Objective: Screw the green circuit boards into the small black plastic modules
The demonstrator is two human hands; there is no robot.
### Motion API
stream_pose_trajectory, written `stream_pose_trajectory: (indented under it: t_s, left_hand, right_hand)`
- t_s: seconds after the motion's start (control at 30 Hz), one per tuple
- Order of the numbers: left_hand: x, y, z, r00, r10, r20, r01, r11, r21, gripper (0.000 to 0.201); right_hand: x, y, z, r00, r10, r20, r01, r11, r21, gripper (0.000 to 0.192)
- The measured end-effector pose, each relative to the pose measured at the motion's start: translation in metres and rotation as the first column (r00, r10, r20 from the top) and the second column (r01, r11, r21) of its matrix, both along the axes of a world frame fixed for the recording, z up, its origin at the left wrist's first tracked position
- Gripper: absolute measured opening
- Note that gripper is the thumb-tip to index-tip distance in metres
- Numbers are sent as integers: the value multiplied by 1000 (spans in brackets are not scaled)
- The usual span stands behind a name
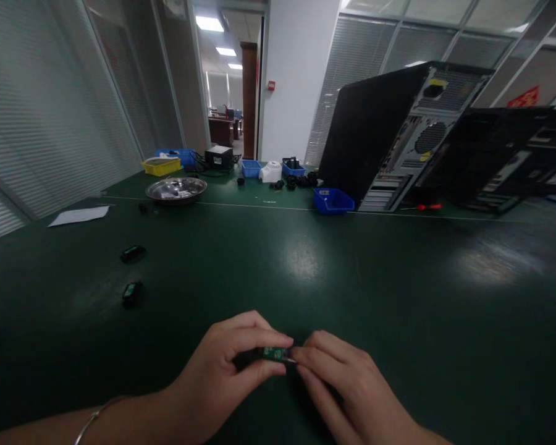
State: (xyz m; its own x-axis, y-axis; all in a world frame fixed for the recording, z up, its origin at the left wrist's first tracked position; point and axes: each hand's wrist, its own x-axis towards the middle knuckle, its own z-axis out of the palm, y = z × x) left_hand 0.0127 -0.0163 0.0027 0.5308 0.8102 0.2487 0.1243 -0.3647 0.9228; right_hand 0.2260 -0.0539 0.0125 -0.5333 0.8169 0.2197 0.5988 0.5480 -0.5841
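Near the front of the dark green table, my left hand (231, 355) pinches a small green circuit board (274, 353) in a black housing between thumb and fingers. White markings show on the board. Close beside it on the right, my right hand (340, 377) is closed, its fingertips at the board's right end. A thin silvery piece (291, 360) juts from those fingertips toward the board; the rest of it is hidden. Two similar black pieces with green boards lie at the left, one farther back (132, 253) and one nearer (131, 293).
Along the back stand a round metal tray (176, 196), a yellow bin (162, 166), a white housing (271, 172) and a dark blue bin (333, 201). A tilted black computer case (380, 130) rises at the right. White paper (79, 216) lies at the far left.
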Motion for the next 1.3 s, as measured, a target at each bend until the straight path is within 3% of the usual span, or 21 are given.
stream_pose_trajectory:
  t_s: [0.27, 0.53, 0.67, 0.8, 1.07, 1.2, 1.3]
  left_hand:
    - [0, 0, -1, 997, -43, 62, 45, 998, -38, 29]
    - [1, 1, -1, 1000, 6, -14, -7, 998, -61, 26]
    - [1, 4, -1, 1000, 30, -3, -30, 992, -126, 27]
    - [-1, 5, -1, 997, -16, 79, 34, 974, -223, 32]
    - [-11, 0, 2, 972, -212, -104, 210, 977, -29, 53]
    - [-9, 2, 3, 972, -230, -48, 231, 973, 12, 52]
    - [-5, 3, 2, 966, -252, 55, 256, 964, -73, 50]
  right_hand:
    - [1, -1, 0, 997, 43, -66, -45, 999, -24, 21]
    - [4, -1, -4, 999, -13, -50, 9, 998, -65, 22]
    - [4, 1, -4, 996, -54, -71, 49, 997, -65, 22]
    - [4, 2, -2, 996, 2, -88, -7, 998, -56, 24]
    - [5, 3, -4, 988, 0, -151, -10, 998, -63, 24]
    - [5, 2, -4, 983, 18, -183, -31, 997, -69, 23]
    - [4, 3, -2, 981, 33, -189, -46, 997, -62, 23]
